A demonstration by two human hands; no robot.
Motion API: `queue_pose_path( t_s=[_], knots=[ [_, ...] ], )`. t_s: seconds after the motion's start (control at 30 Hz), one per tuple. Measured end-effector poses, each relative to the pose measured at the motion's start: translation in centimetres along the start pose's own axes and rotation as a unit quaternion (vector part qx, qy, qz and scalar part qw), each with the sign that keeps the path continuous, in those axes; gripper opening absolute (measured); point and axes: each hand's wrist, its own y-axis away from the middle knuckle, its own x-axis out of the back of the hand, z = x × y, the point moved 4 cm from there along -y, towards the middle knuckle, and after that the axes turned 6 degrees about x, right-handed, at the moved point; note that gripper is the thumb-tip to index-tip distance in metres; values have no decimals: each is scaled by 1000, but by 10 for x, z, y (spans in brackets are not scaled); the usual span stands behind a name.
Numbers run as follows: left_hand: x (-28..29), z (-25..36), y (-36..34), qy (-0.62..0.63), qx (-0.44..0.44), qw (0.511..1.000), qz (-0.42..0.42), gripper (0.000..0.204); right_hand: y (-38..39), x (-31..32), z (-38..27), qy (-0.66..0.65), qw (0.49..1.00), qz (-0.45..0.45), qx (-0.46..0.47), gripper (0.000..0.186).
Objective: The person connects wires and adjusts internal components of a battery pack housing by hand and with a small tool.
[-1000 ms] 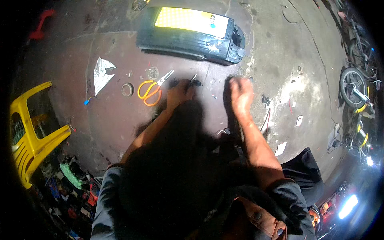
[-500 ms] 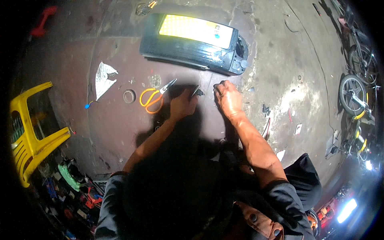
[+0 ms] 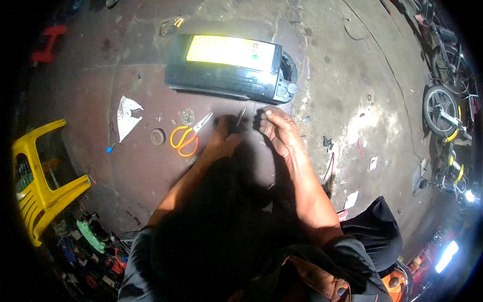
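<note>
My left hand (image 3: 224, 143), partly in shadow, is closed around a small dark thing with a thin shiny metal piece (image 3: 242, 117) pointing away from me. Its exact kind I cannot make out. To the right of it, my right hand (image 3: 280, 132) is raised with curled fingers, its thumb uppermost; whatever lies in them is hidden. Just beyond both hands lies a long black case (image 3: 216, 80) with a bright yellow and white label. Left of my left hand, a pair of scissors (image 3: 186, 141) with orange-yellow handles rests on the floor.
A tape roll (image 3: 158, 136) and a torn white sheet (image 3: 128, 118) lie further left. A yellow plastic chair (image 3: 45, 199) is on its side at the left edge. Cable ends (image 3: 328, 146) and scraps lie to the right, with a wheel (image 3: 440, 110) at the far right.
My right hand has turned from palm down to thumb up, fingers still curled. The left hand has drawn a little back and left. The whole view has shifted slightly.
</note>
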Motion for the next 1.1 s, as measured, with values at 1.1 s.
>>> queue_pose_path(
  t_s=[1.1],
  knots=[
    [-36,59,18,-3,-140,990,7,29,-1,-3,-26,25,996,-27,79,19]
  ],
)
